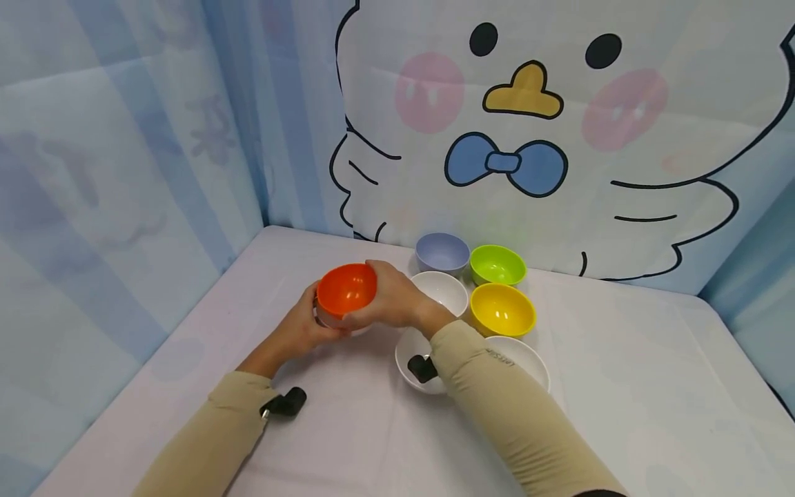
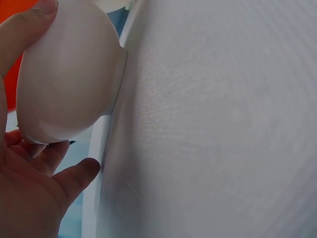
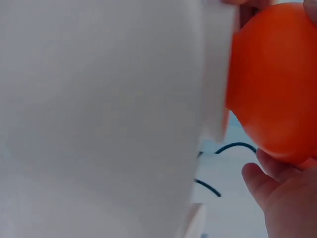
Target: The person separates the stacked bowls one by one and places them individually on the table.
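My left hand grips a white bowl, with the thumb on its rim and fingers under its far side. The foot of this bowl is close over the white tabletop in the left wrist view. An orange bowl is held by my right hand, thumb on the near side and fingers around the far side. From the head, the orange bowl overlaps the white one and hides most of it. The orange bowl's underside and foot show in the right wrist view.
Right of my hands stand a lavender bowl, a green bowl, a yellow bowl and several white bowls. My right forearm passes over the nearest white ones. A printed curtain hangs behind the table.
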Available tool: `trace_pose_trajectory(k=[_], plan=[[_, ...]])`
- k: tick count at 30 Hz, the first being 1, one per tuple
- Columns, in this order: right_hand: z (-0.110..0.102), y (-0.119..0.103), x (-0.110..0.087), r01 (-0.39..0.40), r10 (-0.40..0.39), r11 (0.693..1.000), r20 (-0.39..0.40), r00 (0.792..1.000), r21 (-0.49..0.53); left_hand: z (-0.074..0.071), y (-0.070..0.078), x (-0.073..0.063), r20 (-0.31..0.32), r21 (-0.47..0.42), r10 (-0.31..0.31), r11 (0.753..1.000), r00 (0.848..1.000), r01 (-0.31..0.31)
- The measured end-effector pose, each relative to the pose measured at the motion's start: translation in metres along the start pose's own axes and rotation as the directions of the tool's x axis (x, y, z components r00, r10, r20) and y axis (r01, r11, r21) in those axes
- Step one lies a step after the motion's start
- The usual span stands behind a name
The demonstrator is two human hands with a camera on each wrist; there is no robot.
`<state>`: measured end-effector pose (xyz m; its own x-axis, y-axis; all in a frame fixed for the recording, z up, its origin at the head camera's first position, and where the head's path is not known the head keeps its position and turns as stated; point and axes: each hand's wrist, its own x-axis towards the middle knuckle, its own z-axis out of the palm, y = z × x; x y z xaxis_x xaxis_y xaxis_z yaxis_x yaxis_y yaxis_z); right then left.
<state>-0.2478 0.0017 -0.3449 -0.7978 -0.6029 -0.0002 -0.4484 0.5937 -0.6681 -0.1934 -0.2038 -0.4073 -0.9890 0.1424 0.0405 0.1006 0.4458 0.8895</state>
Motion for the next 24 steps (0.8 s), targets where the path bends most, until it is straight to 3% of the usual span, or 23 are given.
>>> trace_pose_trajectory(k=[13, 24], plan=[[-0.037, -0.011, -0.025, 0.014, -0.017, 0.999, -0.102, 0.995, -0.031, 0.000, 0.001, 0.002, 0.012, -0.018, -0.087, 0.996, 0.996, 0.087], [-0.083, 0.005, -0.075, -0.001, 0.002, 1.000, -0.196, 0.981, 0.005, 0.002, 0.004, 0.002, -0.010, 0.035, -0.087, 0.996, 0.996, 0.088]])
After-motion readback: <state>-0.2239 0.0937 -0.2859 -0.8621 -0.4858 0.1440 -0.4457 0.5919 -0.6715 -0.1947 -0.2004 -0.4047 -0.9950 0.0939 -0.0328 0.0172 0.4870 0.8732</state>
